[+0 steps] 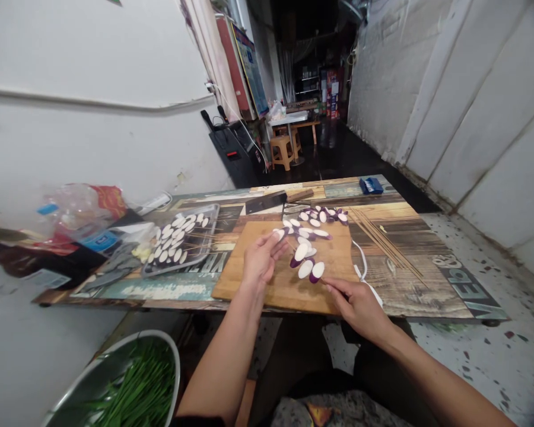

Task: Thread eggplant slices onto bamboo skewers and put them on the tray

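Over the wooden cutting board (244, 261), my left hand (260, 258) is closed, pinching a white, purple-edged eggplant slice (279, 235) in its fingertips. My right hand (358, 305) grips the end of a thin skewer near the board's right front edge. Just past its fingertips are eggplant slices (305, 269) that appear threaded on that skewer; most of the stick is hidden. Between the hands lie more slices (301, 252). A heap of eggplant slices (323, 216) covers the board's far right part.
Left of the board, a tray (199, 256) holds skewered slices. A cleaver (267, 203) lies behind the board, bare skewers (385, 246) and a blue box (371, 185) to the right. Bottles and bags (78, 219) crowd the left end. A bowl of greens (133, 379) stands below.
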`<state>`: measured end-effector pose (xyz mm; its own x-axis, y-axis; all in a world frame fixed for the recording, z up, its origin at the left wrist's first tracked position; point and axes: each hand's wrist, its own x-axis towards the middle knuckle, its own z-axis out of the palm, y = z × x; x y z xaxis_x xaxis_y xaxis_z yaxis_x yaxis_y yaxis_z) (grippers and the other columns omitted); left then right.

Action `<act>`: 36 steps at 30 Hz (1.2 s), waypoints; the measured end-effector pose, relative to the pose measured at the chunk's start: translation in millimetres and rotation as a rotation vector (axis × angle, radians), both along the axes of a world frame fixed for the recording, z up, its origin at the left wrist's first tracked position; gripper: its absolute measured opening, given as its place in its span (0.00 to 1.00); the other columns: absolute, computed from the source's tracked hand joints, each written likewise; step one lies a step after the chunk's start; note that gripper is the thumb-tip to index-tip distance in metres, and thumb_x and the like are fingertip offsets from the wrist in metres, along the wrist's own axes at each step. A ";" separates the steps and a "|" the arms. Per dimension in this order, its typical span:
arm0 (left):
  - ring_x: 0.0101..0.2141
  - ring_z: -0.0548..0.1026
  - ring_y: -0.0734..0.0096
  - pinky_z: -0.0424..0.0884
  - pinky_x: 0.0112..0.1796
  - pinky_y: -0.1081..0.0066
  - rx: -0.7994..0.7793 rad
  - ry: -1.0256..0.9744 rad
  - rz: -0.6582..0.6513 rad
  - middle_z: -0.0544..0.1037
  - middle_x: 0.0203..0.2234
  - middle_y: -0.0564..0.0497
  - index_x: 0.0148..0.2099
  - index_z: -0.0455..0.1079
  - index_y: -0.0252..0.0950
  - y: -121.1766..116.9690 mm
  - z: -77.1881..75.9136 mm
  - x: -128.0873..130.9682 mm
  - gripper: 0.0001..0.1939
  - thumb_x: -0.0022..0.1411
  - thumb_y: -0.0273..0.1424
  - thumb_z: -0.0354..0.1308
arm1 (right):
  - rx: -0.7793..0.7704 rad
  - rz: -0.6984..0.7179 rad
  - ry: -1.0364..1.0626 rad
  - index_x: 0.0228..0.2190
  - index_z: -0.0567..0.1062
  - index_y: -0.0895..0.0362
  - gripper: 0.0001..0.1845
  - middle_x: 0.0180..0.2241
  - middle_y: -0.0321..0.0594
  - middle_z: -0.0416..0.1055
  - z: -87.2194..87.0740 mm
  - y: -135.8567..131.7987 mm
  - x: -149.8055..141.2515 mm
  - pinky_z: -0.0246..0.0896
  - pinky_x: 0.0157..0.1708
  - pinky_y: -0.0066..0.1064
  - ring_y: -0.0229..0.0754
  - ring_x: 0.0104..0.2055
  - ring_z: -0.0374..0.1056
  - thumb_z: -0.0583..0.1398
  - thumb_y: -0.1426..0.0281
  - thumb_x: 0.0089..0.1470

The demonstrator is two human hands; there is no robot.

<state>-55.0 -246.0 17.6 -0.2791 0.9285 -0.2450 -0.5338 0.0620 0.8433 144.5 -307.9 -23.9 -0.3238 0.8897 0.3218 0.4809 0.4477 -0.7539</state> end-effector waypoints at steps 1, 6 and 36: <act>0.30 0.76 0.69 0.71 0.38 0.67 -0.001 -0.003 0.003 0.77 0.29 0.45 0.35 0.69 0.28 0.1 0.2 0.3 0.05 0.53 0.20 0.57 | 0.000 0.000 -0.002 0.40 0.76 0.57 0.15 0.37 0.38 0.75 0.0 0.1 0.0 0.68 0.37 0.29 0.41 0.37 0.72 0.52 0.70 0.54; 0.29 0.76 0.70 0.71 0.38 0.67 0.004 0.002 0.008 0.77 0.29 0.44 0.34 0.69 0.28 -0.3 0.9 1.3 0.05 0.52 0.20 0.58 | 0.000 -0.009 -0.020 0.40 0.76 0.58 0.16 0.39 0.39 0.75 0.1 0.0 -0.2 0.68 0.39 0.30 0.42 0.39 0.72 0.52 0.70 0.55; 0.37 0.75 0.68 0.68 0.41 0.67 0.089 0.057 -0.139 0.76 0.38 0.44 0.46 0.68 0.34 -20.5 -9.9 22.6 0.20 0.50 0.36 0.61 | 0.072 -0.180 0.149 0.40 0.75 0.58 0.15 0.38 0.41 0.75 -5.5 11.8 -11.7 0.66 0.40 0.30 0.41 0.39 0.71 0.52 0.71 0.54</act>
